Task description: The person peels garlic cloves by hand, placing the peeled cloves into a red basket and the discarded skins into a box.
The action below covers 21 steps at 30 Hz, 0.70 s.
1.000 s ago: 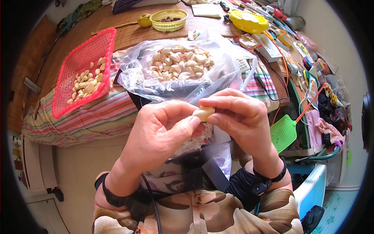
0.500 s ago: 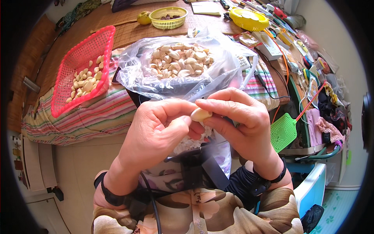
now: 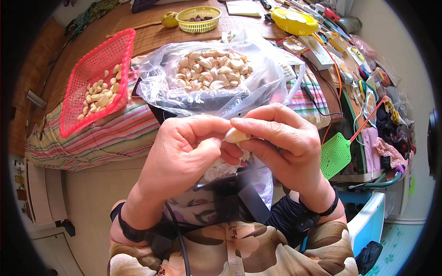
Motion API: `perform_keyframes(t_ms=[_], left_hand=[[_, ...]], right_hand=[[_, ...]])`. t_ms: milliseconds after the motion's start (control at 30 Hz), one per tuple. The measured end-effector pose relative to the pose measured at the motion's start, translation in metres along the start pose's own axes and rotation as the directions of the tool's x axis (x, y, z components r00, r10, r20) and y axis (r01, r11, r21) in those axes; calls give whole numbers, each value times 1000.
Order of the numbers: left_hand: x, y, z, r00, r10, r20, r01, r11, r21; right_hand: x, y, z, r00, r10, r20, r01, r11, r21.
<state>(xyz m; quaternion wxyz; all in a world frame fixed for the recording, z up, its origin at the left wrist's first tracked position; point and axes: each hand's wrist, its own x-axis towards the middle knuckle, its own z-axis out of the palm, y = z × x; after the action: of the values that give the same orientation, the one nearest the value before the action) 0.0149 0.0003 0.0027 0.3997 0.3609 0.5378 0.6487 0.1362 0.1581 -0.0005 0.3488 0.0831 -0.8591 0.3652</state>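
Cream-white garlic clove [image 3: 236, 136], a single one, sits low over the lap, short of the table's near edge, pinched between the thumb and index finger of the right hand [image 3: 292, 145]. Left hand [image 3: 184, 149] arches in from the other side, its index fingertip reaching the right index fingertip above the clove and its thumb bent at the clove's left end; whether those fingers grip it I cannot tell. Both wrists are raised, palms turned inward. A second ago the left thumb lay across the clove; now it is drawn back, leaving more of the clove bare. Beneath are white peelings [image 3: 218, 171], too many to count. Farther out, one clear plastic bag [image 3: 267, 80] of uncounted garlic cloves [image 3: 212, 69] stands at the middle of the table's near edge, and one red basket [image 3: 76, 99] of smooth pale cloves [image 3: 99, 95] stands toward that edge's left end, on the striped cloth [image 3: 99, 143]. Toward the far edge of the table [image 3: 142, 33] are one pale-yellow basket [image 3: 198, 26] and one yellow fruit [image 3: 170, 20].
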Motion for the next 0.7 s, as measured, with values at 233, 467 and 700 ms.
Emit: perform_keyframes(t_ms=[233, 467, 700], left_hand=[[-1, 4, 1, 999, -52, -7, 52, 999, 3], [1, 2, 0, 999, -35, -3, 34, 998, -61], [-1, 4, 0, 999, -30, -16, 30, 999, -21]], right_hand=[[-1, -7, 0, 999, 17, 38, -17, 1000, -16], [0, -1, -2, 1000, 1, 23, -1, 1000, 2], [0, -7, -1, 999, 8, 37, -8, 1000, 13]])
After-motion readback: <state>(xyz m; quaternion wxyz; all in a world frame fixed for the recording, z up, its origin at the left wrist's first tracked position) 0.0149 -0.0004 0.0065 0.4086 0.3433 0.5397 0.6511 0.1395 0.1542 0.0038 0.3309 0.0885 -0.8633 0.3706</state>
